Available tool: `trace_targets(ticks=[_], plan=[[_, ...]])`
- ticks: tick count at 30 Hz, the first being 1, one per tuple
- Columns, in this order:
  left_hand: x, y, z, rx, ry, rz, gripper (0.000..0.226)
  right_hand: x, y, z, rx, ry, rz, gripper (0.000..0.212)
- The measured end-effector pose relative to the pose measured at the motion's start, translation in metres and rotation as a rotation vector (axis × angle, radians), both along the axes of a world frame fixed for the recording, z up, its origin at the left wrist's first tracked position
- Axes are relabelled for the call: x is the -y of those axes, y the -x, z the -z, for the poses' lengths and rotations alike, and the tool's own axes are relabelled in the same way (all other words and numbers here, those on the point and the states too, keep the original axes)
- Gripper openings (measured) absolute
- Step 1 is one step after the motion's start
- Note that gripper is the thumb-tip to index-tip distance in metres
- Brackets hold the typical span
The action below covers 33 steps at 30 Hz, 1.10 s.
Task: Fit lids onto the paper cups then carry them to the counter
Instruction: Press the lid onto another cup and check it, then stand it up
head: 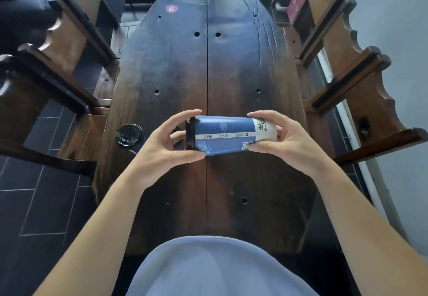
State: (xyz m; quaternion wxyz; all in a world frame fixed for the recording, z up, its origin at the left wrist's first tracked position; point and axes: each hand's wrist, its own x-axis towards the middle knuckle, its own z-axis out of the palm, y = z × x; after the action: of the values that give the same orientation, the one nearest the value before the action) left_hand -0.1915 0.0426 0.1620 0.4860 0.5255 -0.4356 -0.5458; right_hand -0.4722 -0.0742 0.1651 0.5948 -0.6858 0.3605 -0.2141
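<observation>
Dark wooden table [231,69] running long and narrow away from the camera, chunky wooden chairs [67,48] down both sides and a red round "6" sticker [171,8] near the far end. Both hands have a blue paper cup [225,135] lifted sideways over the middle of it: left hand [162,147] is wrapped around the end with the black lid [190,133], thumb and fingers closed on the rim, while the right hand [281,141] pinches the white bottom end. Second lidded cup [130,135] stands at the table's left edge, just beside the left hand.
</observation>
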Motion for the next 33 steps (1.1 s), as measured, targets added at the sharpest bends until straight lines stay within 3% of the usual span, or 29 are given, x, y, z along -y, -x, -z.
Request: trace_targets(ticks=[6,13,19,26,33], plan=[[-0.012,-0.014,-0.009,0.002,0.034,-0.017,0.07,-0.015,-0.016,-0.014,0.019,0.003,0.02,0.06],[-0.02,-0.028,-0.014,-0.119,0.042,-0.042,0.071,-0.026,-0.029,-0.026,0.138,-0.007,0.007,0.062],[-0.026,-0.04,-0.022,-0.063,0.108,0.051,0.088,-0.028,-0.037,-0.033,0.137,-0.034,0.014,0.055],[-0.024,-0.044,-0.033,-0.016,0.117,0.009,0.063,-0.032,-0.049,-0.039,0.177,-0.008,0.031,0.06],[-0.021,-0.047,-0.031,-0.12,0.146,0.001,0.082,-0.034,-0.048,-0.043,0.238,-0.005,0.068,0.059]])
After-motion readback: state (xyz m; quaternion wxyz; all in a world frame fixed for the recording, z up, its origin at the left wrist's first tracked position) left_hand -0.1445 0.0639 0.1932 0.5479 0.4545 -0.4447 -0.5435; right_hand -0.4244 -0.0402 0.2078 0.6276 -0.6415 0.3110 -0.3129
